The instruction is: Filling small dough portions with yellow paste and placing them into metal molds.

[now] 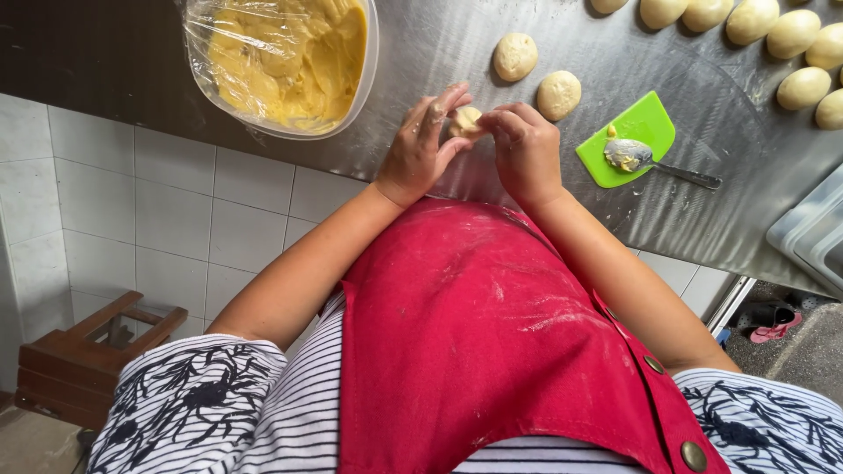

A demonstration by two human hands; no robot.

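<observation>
Two flat dough rounds (537, 76) lie on the steel table (492, 26) just past the hands, and a row of smooth dough balls (773, 44) runs along the far right, so judging by that a good share of shaping looks done. One small dough piece (465, 120) is in work now: left hand (421, 145) and right hand (524, 149) are close together, fingertips pinched on it from both sides, held just above the table edge in front of the red apron (474, 333). Lots of yellow filling is left in the bowl (356, 96) at far left, under loose plastic wrap (219, 44). Spoon (645, 158) with a smear of filling rests on the green scraper (645, 132), right of the hands, untouched.

Hard to tell: whether the held piece already has filling inside, since fingers cover most of it. Row of balls is cut off at the top and right edge, so no full count. Grey tray (812, 233) at right is only partly in view, contents unseen. Wooden stool (88, 347) and a sandal (773, 320) sit on the floor below.
</observation>
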